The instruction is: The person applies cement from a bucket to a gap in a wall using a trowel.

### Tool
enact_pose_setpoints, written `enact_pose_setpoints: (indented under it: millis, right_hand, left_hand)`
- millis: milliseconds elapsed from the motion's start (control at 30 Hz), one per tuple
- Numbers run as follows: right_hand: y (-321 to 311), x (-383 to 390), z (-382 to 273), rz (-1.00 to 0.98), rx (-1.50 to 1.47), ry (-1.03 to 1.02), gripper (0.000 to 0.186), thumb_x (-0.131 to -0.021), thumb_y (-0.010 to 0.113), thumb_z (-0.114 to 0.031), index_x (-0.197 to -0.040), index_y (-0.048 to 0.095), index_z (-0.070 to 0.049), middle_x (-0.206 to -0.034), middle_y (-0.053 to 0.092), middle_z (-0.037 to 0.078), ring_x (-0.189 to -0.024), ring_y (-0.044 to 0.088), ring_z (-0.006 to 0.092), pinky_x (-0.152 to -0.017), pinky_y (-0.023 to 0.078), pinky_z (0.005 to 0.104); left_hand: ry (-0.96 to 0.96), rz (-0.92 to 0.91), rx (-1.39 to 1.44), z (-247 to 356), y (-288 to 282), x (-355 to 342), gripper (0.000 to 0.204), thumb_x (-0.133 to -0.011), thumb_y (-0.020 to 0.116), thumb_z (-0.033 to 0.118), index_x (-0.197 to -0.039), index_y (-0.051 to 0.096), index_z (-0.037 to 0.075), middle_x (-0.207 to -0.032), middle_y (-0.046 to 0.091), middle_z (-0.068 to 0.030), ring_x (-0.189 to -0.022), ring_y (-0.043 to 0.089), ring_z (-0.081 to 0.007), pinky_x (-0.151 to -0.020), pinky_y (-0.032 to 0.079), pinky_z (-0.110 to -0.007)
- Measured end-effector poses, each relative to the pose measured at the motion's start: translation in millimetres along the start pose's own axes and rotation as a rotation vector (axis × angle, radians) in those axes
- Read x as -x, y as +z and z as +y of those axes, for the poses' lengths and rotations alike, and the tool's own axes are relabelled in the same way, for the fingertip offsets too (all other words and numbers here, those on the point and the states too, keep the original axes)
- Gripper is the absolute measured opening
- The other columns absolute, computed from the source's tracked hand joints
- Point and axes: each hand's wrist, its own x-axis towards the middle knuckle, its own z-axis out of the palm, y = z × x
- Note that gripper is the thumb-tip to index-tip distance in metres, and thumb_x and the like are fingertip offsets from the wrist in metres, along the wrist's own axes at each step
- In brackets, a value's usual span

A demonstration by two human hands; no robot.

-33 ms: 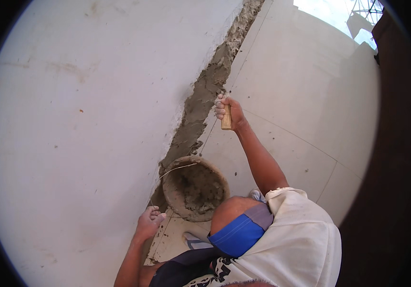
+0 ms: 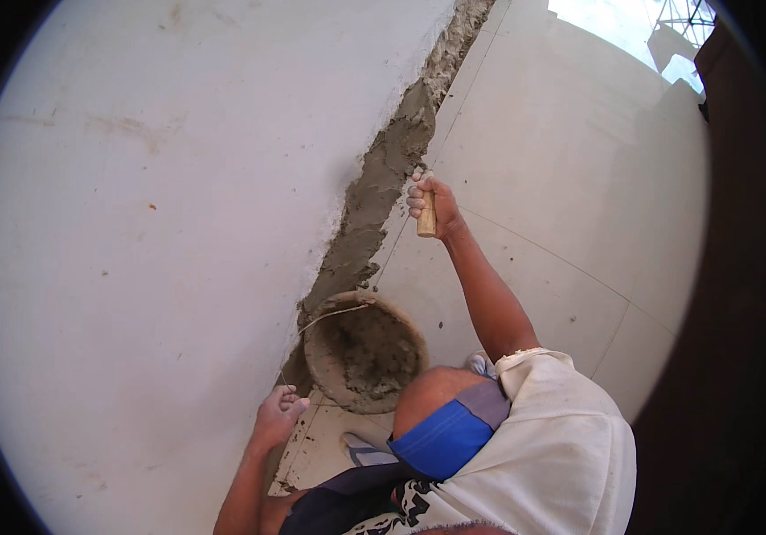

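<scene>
My right hand (image 2: 434,207) is closed round the wooden handle of a trowel (image 2: 427,223). Its blade cannot be made out past my fingers, which are dusted with mortar. The hand is beside a strip of wet grey mortar (image 2: 369,201) running along the foot of the white wall. Close to my body stands a round mortar-crusted bucket (image 2: 414,334) with grey mortar inside. A thin wire bucket handle (image 2: 334,312) arcs over its rim toward my left hand (image 2: 278,415), whose curled fingers pinch its lower stretch.
The smooth white wall (image 2: 178,223) fills the left side. Pale floor tiles (image 2: 552,241) with dark joints and scattered mortar crumbs lie on the right. Farther up, the strip turns rough and lighter (image 2: 463,40). My foot in a sandal (image 2: 365,450) is below the bucket.
My right hand has shifted slightly to the right with the trowel, its handle now a little more upright. The left hand and bucket look almost unmoved.
</scene>
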Motion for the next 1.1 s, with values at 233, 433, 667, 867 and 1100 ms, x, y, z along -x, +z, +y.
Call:
enact_pose_setpoints:
  millis: [233, 433, 667, 867, 1100]
  right_hand:
    - [-48, -57, -34, 0.31, 0.207, -0.025, 0.012, -0.087, 0.055, -0.019, -0.092, 0.049, -0.01, -0.068, 0.048, -0.001, -0.054, 0.05, 0.0107, -0.047, 0.049, 0.0285]
    - [-25, -78, -29, 0.411, 0.468, -0.131, 0.01, -0.086, 0.056, -0.016, -0.086, 0.05, -0.009, -0.068, 0.05, 0.003, -0.054, 0.053, 0.0151, -0.048, 0.051, 0.0316]
    - [34, -20, 9, 0.284, 0.502, -0.108, 0.013, -0.085, 0.058, -0.011, -0.095, 0.051, -0.007, -0.073, 0.052, 0.004, -0.057, 0.055, 0.0141, -0.051, 0.052, 0.0326]
    - [75, 88, 22, 0.107, 0.818, 0.03, 0.022, -0.084, 0.058, -0.009, -0.105, 0.056, -0.004, -0.073, 0.055, 0.003, -0.057, 0.055, 0.0124, -0.05, 0.05, 0.0301]
    - [94, 186, -19, -0.246, 1.717, 0.018, 0.036, -0.078, 0.059, -0.014, -0.111, 0.059, -0.001, -0.076, 0.059, 0.012, -0.069, 0.059, 0.025, -0.066, 0.051, 0.0368]
  left_hand:
    - [0.032, 0.023, 0.011, -10, 3, 5, 0.051, -0.087, 0.071, 0.027, -0.122, 0.056, -0.008, -0.106, 0.066, -0.0145, -0.094, 0.065, -0.0186, -0.086, 0.052, -0.032]
    - [0.038, 0.038, 0.107, -19, 18, -15, 0.055, -0.09, 0.068, 0.028, -0.128, 0.052, -0.008, -0.118, 0.064, -0.0166, -0.103, 0.063, -0.0206, -0.09, 0.05, -0.032]
    - [-0.232, 0.037, 0.485, -35, 44, -29, 0.049, -0.094, 0.06, 0.022, -0.133, 0.048, -0.005, -0.12, 0.062, -0.0152, -0.106, 0.062, -0.0233, -0.091, 0.05, -0.037]
    - [-0.24, -0.075, 0.71, -38, 53, -62, 0.019, -0.093, 0.059, 0.016, -0.105, 0.057, 0.002, -0.102, 0.064, -0.0092, -0.09, 0.064, -0.02, -0.081, 0.055, -0.04]
    - [0.016, -0.026, 0.748, -3, 65, -63, 0.006, -0.087, 0.056, 0.003, -0.087, 0.05, 0.006, -0.078, 0.055, -0.0015, -0.064, 0.057, -0.0117, -0.062, 0.055, -0.032]
